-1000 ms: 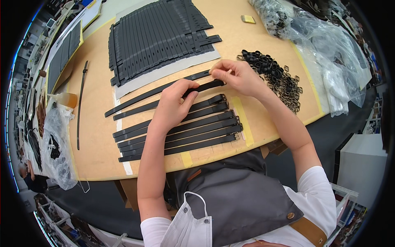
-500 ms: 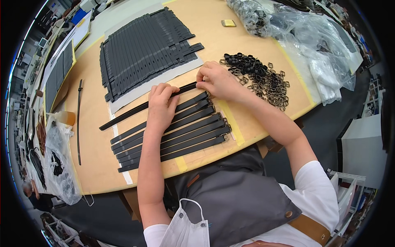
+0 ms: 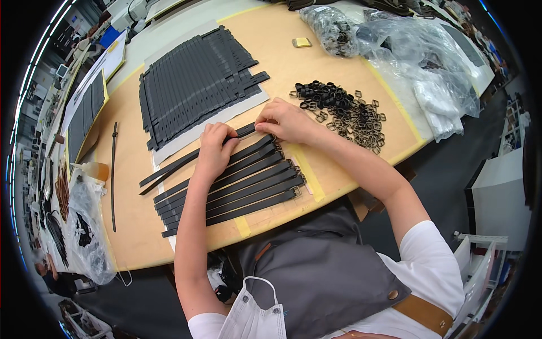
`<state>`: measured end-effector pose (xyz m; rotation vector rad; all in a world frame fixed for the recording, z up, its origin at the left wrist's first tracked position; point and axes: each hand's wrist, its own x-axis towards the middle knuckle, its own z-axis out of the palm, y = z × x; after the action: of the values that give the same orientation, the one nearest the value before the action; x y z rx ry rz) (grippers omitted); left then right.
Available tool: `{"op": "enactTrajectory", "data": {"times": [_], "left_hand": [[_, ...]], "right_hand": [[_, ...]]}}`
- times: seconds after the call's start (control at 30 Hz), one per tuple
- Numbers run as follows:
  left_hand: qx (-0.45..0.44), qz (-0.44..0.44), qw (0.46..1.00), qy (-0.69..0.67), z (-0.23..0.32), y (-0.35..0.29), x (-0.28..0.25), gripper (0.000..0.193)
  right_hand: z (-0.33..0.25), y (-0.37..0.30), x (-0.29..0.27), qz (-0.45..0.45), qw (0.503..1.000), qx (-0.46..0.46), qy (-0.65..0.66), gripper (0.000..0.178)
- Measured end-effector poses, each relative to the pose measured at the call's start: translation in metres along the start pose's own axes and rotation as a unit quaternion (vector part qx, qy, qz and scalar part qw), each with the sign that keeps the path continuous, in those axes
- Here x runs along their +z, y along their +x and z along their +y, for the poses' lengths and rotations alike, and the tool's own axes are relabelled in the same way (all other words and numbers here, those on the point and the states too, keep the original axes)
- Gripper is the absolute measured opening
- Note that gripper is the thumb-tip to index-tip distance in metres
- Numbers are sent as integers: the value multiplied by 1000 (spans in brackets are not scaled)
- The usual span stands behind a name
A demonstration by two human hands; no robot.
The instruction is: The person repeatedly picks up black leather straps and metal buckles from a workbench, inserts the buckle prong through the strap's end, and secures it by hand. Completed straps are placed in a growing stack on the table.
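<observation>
A black strap (image 3: 175, 168) lies slantwise across the table under both my hands, its two layers parted at the left end. My left hand (image 3: 214, 150) pinches it partway along. Farther right, my right hand (image 3: 282, 120) has its fingers closed on the strap's right end, which they hide. Just nearer to me are several finished-looking black straps (image 3: 254, 191) side by side, with metal buckles (image 3: 296, 192) at their right ends. Beyond my hands a dense row of black straps (image 3: 195, 82) rests on a pale board. Small black loops (image 3: 324, 94) and loose metal buckles (image 3: 358, 127) are heaped at the right.
Clear plastic bags (image 3: 403, 51) lie at the far right. A small yellow-topped block (image 3: 302, 42) sits at the back. Along the left are a single thin strap (image 3: 114, 178), a bottle of amber liquid (image 3: 95, 170) and another plastic bag (image 3: 90, 231). The table's front edge (image 3: 271, 228) runs before my apron.
The strap's layers have come apart at its left end, showing two tails. Both hands remain on the strap, and the whole view has shifted slightly.
</observation>
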<state>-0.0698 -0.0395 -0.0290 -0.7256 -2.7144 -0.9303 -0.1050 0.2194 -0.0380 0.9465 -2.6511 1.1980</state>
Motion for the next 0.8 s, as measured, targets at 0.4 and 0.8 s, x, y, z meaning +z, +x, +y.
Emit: {"op": "enactTrajectory", "data": {"times": [0.4,0.8], "left_hand": [[-115,-27,992,39,22,14,-96,19],[-47,-8,986,-162,34,4,-42,24]], "right_hand": [[1,-5,-68,72,981,178,9,19],[5,-11,-65,-43,940,225,254,19]]}}
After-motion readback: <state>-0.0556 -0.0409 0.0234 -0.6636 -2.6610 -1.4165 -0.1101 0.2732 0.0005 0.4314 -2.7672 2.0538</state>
